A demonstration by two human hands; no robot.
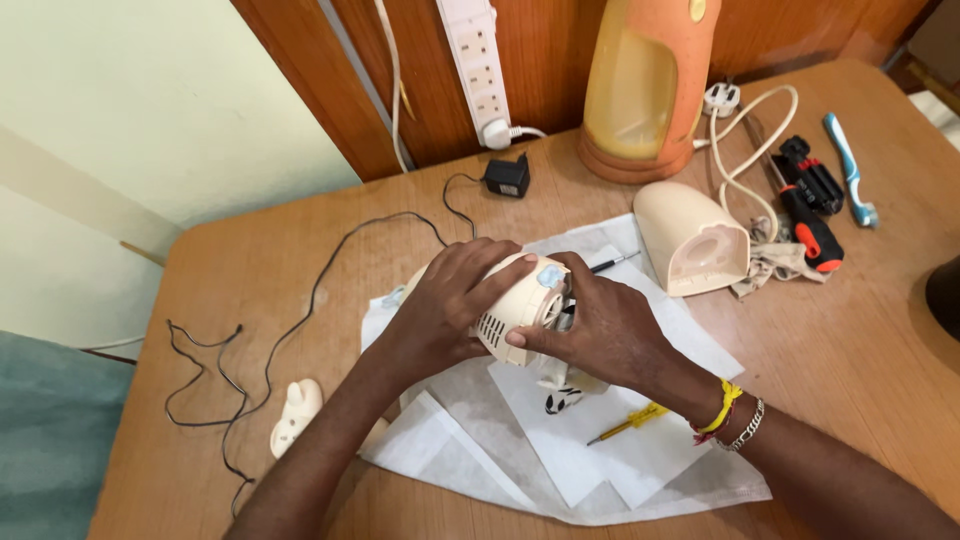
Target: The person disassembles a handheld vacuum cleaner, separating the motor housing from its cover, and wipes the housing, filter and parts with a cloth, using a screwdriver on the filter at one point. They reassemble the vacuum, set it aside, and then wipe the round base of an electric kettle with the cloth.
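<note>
A: Head view: where is the cream appliance body (505, 305)?

B: Above the white paper (640, 450) on the bench (860, 350), long axis left-right (roughly). Left hand (440, 305) fingers wrap it; right hand (600, 325) fingers pinch its right end.

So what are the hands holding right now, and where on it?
Both hold the cream appliance body: the left hand wraps over its top, the right hand holds its end, thumb along the vented underside.

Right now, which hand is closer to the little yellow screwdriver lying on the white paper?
The right hand. It sits just above the little yellow screwdriver, holding the cream plastic appliance body. The left hand is farther off, on the other side of that body.
</note>
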